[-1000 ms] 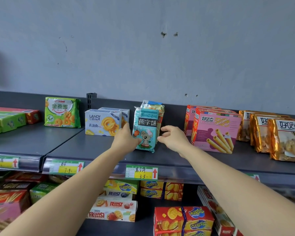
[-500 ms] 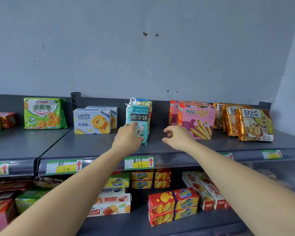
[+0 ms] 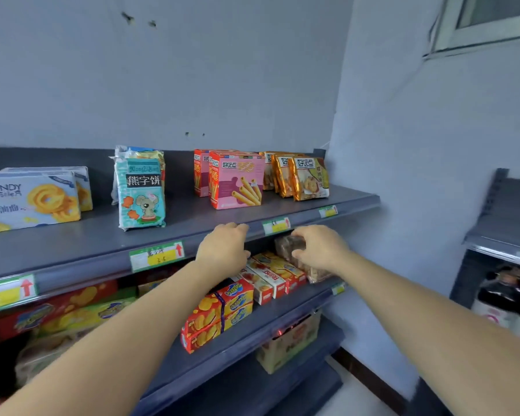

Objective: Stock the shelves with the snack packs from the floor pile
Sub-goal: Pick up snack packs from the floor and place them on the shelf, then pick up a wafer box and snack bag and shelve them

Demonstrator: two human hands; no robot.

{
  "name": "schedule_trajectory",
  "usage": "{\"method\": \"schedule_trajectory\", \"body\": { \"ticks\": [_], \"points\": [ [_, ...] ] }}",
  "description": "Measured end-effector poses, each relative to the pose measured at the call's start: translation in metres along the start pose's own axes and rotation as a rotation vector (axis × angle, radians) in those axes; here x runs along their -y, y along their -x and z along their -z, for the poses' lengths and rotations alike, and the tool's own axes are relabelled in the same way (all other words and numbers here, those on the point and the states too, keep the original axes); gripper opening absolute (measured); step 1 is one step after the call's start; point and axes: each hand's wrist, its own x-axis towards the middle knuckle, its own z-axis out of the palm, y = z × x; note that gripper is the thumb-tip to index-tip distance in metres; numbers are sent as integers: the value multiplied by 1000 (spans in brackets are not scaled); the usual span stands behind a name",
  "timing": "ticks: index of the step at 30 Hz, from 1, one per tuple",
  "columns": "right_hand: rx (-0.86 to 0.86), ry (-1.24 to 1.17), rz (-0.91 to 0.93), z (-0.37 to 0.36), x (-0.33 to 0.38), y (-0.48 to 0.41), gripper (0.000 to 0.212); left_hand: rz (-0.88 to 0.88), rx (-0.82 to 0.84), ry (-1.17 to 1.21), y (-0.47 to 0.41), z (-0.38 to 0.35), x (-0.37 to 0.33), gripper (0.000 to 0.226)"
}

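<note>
A teal snack pack [image 3: 141,195] with a cartoon mouse stands upright on the top shelf [image 3: 192,220], with similar packs behind it. Neither hand touches it. My left hand [image 3: 222,249] hovers in front of the shelf's front edge, below and right of the pack, fingers loosely curled and holding nothing. My right hand [image 3: 320,247] hangs at the same height further right, also loosely curled and empty, in front of a clear brownish pack [image 3: 284,244] on the second shelf. The floor pile is out of view.
Blue-white cookie boxes [image 3: 30,201] stand left of the teal pack, pink wafer-roll boxes [image 3: 237,181] and gold bags [image 3: 309,178] to its right. Red-yellow boxes [image 3: 219,316] fill the second shelf. A wall corner and another shelf unit [image 3: 505,223] lie to the right.
Both hands have let go of the teal pack and drawn back down to the shelf's front edge. The view has swung to the right.
</note>
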Motion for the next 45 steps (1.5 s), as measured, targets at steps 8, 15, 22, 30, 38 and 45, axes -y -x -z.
{"method": "schedule_trajectory", "body": {
  "ticks": [8,15,22,30,38,45],
  "points": [
    [93,118,-222,-2,-115,108,44,-306,150,-38,9,-56,-120,45],
    [140,87,-438,2,-214,224,55,-516,283,-7,49,-109,-237,50],
    [175,98,-648,17,-292,360,51,-662,375,15,110,-147,-359,51],
    [195,97,-920,21,-352,519,52,-887,452,115,191,-177,-493,47],
    [251,83,-1189,21,-390,652,45,-1140,547,122,263,-209,-608,51],
    [292,55,-1409,13,-424,739,46,-1371,601,138,317,-242,-702,40]
  ]
}}
